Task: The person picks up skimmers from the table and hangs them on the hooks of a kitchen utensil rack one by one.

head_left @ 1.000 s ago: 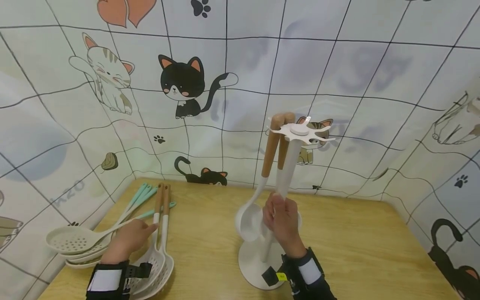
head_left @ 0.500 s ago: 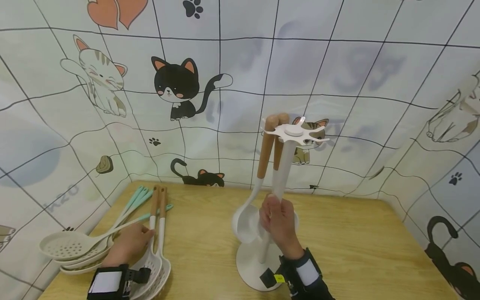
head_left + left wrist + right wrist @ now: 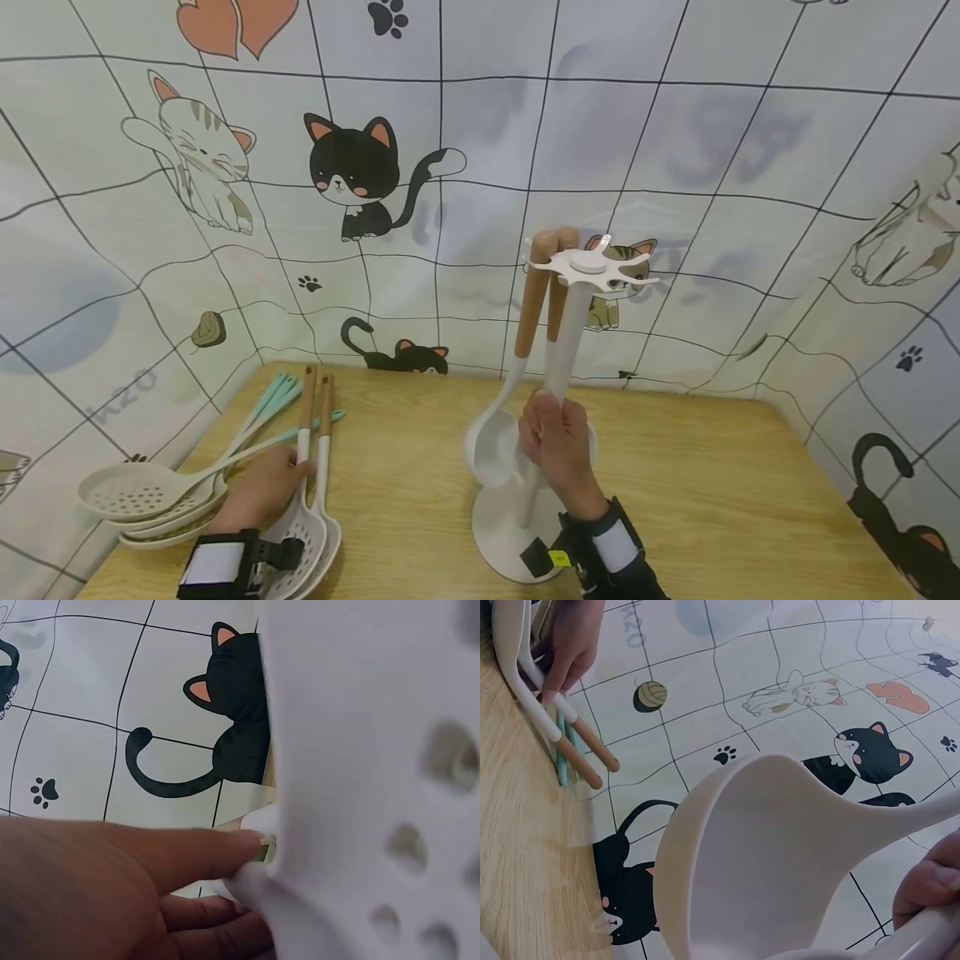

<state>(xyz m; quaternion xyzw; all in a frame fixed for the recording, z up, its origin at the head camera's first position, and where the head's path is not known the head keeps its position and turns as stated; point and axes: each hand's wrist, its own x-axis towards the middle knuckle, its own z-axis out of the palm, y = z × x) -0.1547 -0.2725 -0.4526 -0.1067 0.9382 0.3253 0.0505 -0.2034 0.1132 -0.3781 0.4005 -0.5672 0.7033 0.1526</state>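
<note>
On the left, my left hand [image 3: 266,487] pinches the white shaft of a skimmer [image 3: 304,521] with a wooden handle. Its perforated head fills the right side of the left wrist view, with the thumb of the left hand [image 3: 97,877] at the neck. A second wooden-handled skimmer [image 3: 324,467] lies beside it. My right hand [image 3: 561,450] grips the pole of a white utensil stand [image 3: 573,333], which has a hooked top and a round base. A white ladle [image 3: 491,446] and another wooden-handled utensil [image 3: 556,312] hang from its hooks; the second one's head is mostly hidden behind the hand.
At the far left is a stack of cream perforated spoons [image 3: 131,492] with mint-green handle ends. The wooden tabletop [image 3: 712,483] reaches back to a sheet [image 3: 495,150] printed with cats and grid lines, which also covers both sides.
The skimmer in my left hand has risen slightly, its handle tip now higher than the other's. My right hand keeps its grip on the stand. The head view has shifted a little.
</note>
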